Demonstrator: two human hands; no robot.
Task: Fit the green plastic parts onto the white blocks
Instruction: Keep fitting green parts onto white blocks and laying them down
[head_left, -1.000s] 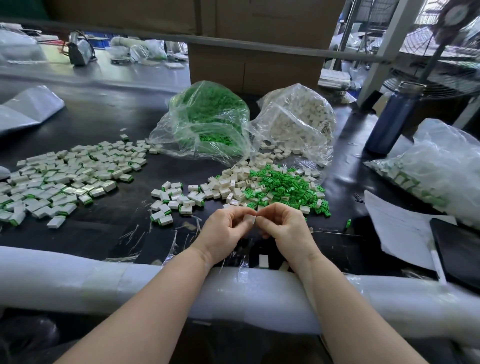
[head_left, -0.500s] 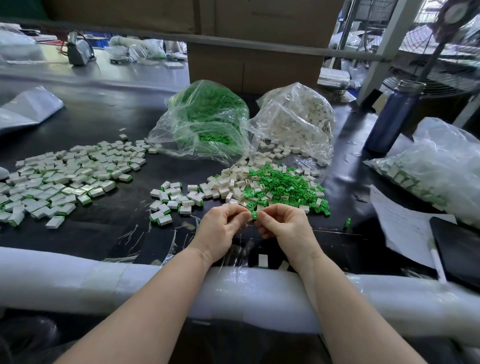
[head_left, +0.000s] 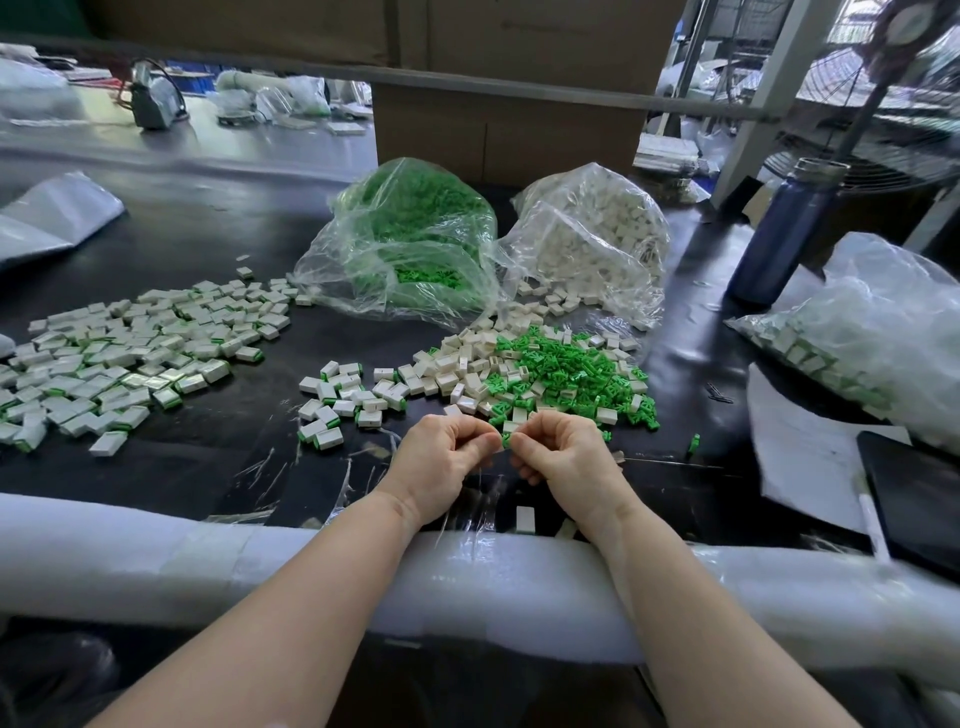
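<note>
My left hand and right hand met knuckle to knuckle just above the near edge of the bench, both with fingers curled tight. Between the fingertips I pinched a small green part; only a sliver of it showed, and whether a white block sat behind it in my left fingers I cannot tell from here. The piece lay in the narrow gap between the two hands, so neither was nearer; I judged the coming push would run sideways, one hand toward the other, along the line joining my thumbs.

The loose supply lay straight ahead, farther from the near edge: a heap of green parts mixed with white blocks, closer to my right hand. Beyond it stood the bag of green parts and the bag of white blocks. Finished pieces spread toward the left edge, so my left hand had the shorter way there.
</note>
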